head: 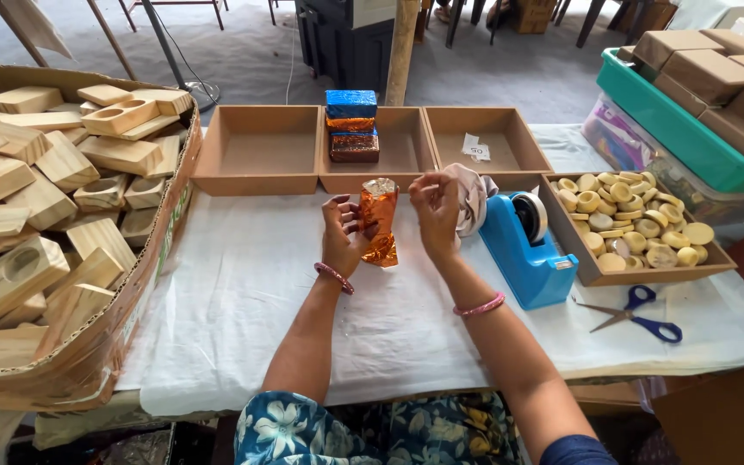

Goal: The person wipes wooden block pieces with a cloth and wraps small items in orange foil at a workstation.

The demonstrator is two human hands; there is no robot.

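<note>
At frame centre we hold an orange foil-wrapped block [379, 222] upright above the worktop [243, 293]: left hand [344, 234] gripping its side, right hand [435, 209] pinching near its top. We judge wrapping underway; closing the top fold needs tape from the blue dispenser [523, 250].
</note>
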